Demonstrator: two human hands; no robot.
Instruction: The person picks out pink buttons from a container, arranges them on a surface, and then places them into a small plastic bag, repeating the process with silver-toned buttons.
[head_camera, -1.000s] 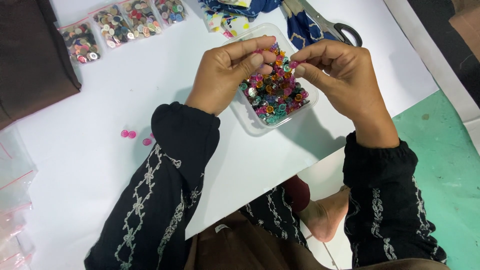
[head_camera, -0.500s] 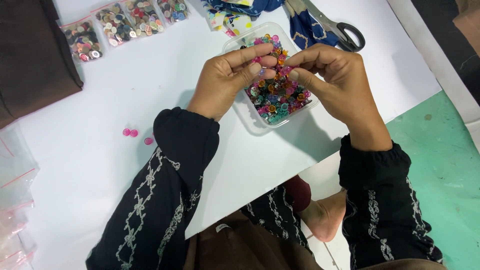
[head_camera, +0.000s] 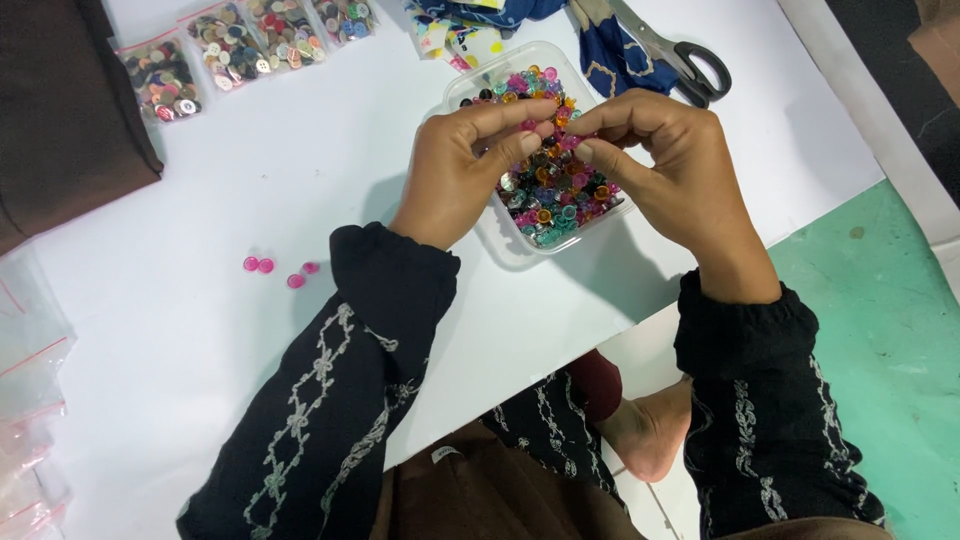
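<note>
Button sorting over clear tub (head_camera: 470, 92)

A pink button (head_camera: 566, 142) is pinched between left hand (head_camera: 462, 170) and right hand (head_camera: 668, 165) above the tub; careful placement beside the loose pink buttons (head_camera: 275, 271), left of it, is judged next.

Bare table (head_camera: 330, 160) lay open left of the tub (head_camera: 500, 240); scissors (head_camera: 675, 50) and cloth (head_camera: 600, 50) crowded behind it, button bags (head_camera: 160, 80) far left.

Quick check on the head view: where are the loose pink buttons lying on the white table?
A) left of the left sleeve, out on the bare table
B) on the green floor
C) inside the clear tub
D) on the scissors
A: the loose pink buttons lie on the white table, just left of the left sleeve, apart from the clear tub under both hands.
</note>
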